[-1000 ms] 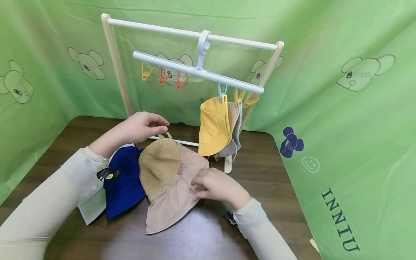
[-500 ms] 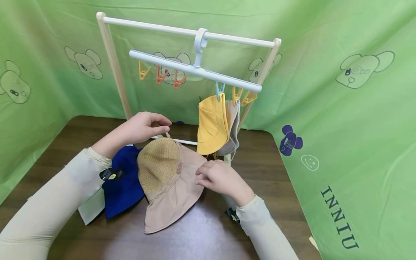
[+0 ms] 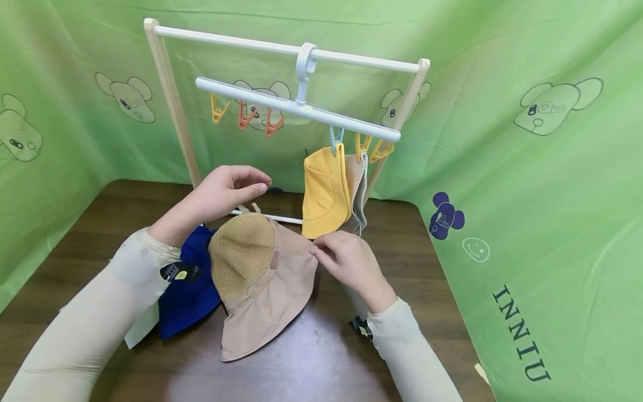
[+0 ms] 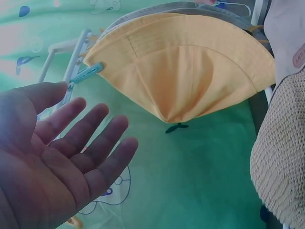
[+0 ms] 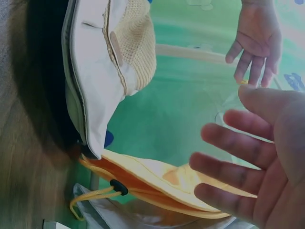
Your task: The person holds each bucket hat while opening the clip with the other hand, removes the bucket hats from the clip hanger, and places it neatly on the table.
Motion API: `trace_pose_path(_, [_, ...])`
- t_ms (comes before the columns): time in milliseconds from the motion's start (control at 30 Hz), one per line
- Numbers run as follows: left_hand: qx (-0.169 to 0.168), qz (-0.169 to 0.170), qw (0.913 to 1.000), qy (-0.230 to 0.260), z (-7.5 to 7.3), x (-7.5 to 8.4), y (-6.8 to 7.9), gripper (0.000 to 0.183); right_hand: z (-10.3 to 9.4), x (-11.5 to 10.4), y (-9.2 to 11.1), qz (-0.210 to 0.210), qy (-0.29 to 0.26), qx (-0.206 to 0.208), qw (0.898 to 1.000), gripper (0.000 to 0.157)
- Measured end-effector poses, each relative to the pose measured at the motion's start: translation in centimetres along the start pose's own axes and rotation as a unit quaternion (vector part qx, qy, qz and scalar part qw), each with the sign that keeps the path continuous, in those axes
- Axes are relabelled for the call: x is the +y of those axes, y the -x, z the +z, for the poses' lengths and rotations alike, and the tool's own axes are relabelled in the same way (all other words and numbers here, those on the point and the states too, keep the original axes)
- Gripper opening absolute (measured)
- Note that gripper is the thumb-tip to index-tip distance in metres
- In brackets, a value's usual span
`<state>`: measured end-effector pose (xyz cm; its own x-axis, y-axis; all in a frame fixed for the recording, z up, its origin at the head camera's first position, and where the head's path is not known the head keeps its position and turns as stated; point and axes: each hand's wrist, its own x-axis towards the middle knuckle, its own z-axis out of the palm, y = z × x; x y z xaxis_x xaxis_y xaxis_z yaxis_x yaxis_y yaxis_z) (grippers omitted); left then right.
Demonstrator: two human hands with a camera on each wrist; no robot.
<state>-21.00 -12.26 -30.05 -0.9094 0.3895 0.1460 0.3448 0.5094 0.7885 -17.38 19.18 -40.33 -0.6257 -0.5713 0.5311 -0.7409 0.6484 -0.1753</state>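
My left hand hovers over the top of a beige sun hat with a tan knitted crown; its fingers are loosely bent and nothing is in them. Beside that hat's right brim, just below a hanging yellow bucket hat, my right hand is raised. Its fingers are apart and hold nothing in the right wrist view. A light blue clip grips the yellow hat's edge. Behind it hangs a grey hat under yellow clips. Left of the beige hat lies a dark blue hat, partly covered by my left arm.
A white hanger bar hooks over the rail of a wooden-sided rack. At its left end hang a yellow clip and orange clips. A whitish brim lies under the blue hat. Green printed cloth surrounds the table.
My right hand has moved off the beige brim, up and slightly right toward the yellow hat. My left hand has risen a little and shifted right. The view has shifted slightly.
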Motion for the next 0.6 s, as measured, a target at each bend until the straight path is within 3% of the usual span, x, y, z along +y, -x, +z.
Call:
trace_pose_path(367, [0.03, -0.004, 0.998, 0.055, 1.6, -0.8, 0.4, 0.033, -0.7, 0.6, 0.3, 0.093, -0.028, 0.092, 0.991, 0.014])
trace_pose_path(600, [0.045, 0.011, 0.997, 0.063, 2.6, -0.1, -0.7, 0.031, -1.4, 1.4, 0.3, 0.144, -0.027, 0.146, 0.978, 0.018])
